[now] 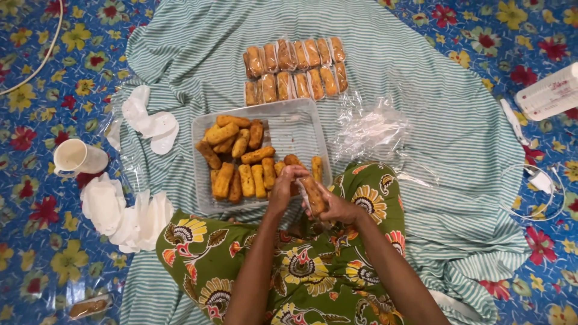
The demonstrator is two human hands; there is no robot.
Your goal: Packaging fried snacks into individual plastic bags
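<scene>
Blue floral floor covering (36, 253), green-striped white cloth (421, 90) spread over it (rumpled), even indoor light

Two rows of wrapped rolls (295, 70), each golden-brown stick sealed in clear film, lie side by side on the striped cloth (421, 90) beyond the clear tray (301, 129). A heap of empty clear bags (370, 132) (crumpled, glinting) sits just right of the tray. A white bottle (549, 93) with a pale label lies at the far right. One more wrapped roll (87, 307) lies at the lower left.
</scene>
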